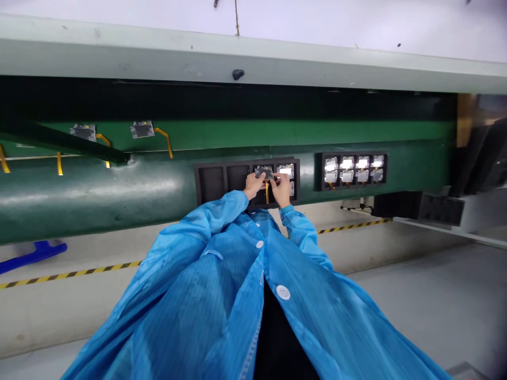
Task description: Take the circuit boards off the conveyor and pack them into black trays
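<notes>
A small circuit board (pixel 263 170) with an orange ribbon cable (pixel 266 193) hanging from it is held between my two hands, over a black compartment tray (pixel 198 184). My left hand (pixel 253 184) grips the board's left side, thumb on its face. On the other side, my right hand (pixel 282 189) pinches near the board's right edge. Two silver-faced boards (pixel 285 170) sit in the tray's right-hand compartments, the lower one partly covered by my right hand. The compartments on the left hold nothing that I can see.
To the right, a second black tray (pixel 354 186) holds several silver-faced boards. Two boards with ribbon cables, one nearer (pixel 142 129) and one farther left (pixel 83 131), lie on the green bench (pixel 158 179). A dark green bar (pixel 63 141) crosses the left side. A pale shelf edge (pixel 293 63) runs above.
</notes>
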`<state>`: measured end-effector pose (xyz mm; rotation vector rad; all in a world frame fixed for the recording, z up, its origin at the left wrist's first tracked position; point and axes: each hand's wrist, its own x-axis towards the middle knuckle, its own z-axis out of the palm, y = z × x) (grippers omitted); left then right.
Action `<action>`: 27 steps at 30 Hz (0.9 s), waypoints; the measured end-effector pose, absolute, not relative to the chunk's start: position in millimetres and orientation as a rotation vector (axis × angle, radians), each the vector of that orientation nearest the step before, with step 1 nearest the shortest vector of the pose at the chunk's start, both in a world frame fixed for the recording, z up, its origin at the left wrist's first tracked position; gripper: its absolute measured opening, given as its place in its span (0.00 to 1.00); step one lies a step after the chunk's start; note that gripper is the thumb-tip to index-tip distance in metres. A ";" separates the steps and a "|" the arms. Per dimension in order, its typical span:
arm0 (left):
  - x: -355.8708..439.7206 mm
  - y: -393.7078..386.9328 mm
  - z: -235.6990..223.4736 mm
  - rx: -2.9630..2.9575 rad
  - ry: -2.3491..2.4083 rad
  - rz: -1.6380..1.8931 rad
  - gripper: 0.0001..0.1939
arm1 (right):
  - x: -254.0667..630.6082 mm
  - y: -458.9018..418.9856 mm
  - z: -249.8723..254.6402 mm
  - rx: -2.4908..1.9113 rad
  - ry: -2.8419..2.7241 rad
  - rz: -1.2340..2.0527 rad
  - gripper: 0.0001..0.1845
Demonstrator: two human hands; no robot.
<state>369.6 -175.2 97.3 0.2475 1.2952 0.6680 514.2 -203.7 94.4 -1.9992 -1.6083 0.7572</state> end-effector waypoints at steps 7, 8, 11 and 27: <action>341.5 -191.2 102.5 0.127 1.044 0.524 0.14 | 509.9 -206.5 91.0 -2.044 -1.662 0.778 0.08; 331.7 -200.4 107.1 0.107 1.000 0.502 0.14 | 509.4 -205.6 90.3 -2.057 -1.678 0.782 0.08; 295.1 -229.3 123.1 0.139 0.950 0.530 0.14 | 508.6 -205.1 86.6 -2.076 -1.723 0.751 0.09; -1.5 -107.0 90.5 0.606 2.355 0.850 0.12 | 504.0 -215.6 75.6 -1.969 -2.010 0.594 0.16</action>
